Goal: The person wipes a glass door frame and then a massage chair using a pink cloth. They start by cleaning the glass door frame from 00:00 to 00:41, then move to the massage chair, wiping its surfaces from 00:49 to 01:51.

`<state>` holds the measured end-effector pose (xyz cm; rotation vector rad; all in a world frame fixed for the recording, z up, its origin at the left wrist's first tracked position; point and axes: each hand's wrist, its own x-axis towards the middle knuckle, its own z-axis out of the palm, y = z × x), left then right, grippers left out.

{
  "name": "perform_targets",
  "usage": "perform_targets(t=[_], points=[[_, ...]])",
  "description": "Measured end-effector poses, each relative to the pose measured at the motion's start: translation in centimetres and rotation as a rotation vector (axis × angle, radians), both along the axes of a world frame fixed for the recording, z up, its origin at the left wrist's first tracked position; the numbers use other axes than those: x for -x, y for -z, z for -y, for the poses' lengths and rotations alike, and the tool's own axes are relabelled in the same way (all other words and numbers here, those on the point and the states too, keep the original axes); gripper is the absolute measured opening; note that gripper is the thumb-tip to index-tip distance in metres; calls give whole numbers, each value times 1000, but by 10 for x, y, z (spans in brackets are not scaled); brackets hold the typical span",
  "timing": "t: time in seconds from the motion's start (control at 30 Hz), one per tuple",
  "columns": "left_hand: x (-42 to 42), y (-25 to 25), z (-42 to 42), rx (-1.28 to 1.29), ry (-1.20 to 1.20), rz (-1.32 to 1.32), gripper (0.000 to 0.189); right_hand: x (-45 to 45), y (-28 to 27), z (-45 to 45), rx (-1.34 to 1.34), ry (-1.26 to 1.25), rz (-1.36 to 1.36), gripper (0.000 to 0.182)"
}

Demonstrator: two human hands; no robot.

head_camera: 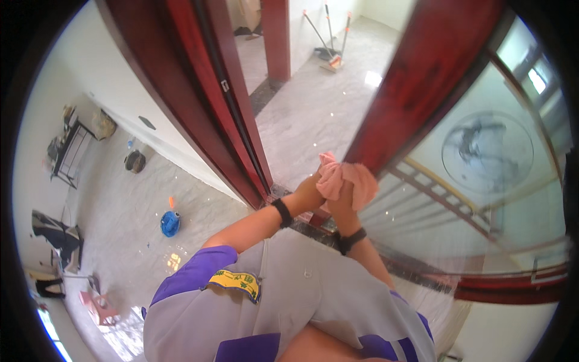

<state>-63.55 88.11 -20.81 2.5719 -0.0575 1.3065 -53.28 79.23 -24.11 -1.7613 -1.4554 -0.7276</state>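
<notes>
A crumpled pink cloth (357,181) is gathered in front of me, against or just beside the edge of a red door stile (402,95). My left hand (311,192) grips the cloth's left side, its fingertips partly hidden behind the folds. From below, my right hand (343,206) holds the same cloth, which drapes over its fingers. Both wrists wear dark bands. Glass (434,194) fills the door to the right of the stile, with reflections in it. On the left rises a red door jamb (212,113) with a small metal strike plate (225,86).
A blue bucket (170,225) and a dark bucket (135,161) stand on the glossy floor at left. Farther left are a pink stool (99,307) and a black-framed table (70,149) holding items. Several long-handled cleaning tools (334,61) lean at a white wall beyond the doorway.
</notes>
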Motion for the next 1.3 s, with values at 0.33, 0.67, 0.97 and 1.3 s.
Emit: perform_targets(t=[0.33, 0.67, 0.97, 1.3], points=[[136, -109, -99, 404, -425, 149, 36, 101, -134, -130, -278, -635, -236, 36], [247, -236, -176, -6, -730, 349, 55, 190, -246, -293, -133, -893, -466, 39], [237, -123, -233, -412, -928, 254, 35, 214, -118, -331, -104, -971, -455, 44], [231, -253, -218, -507, -898, 241, 42, 190, -256, -315, -371, -1117, -223, 61]])
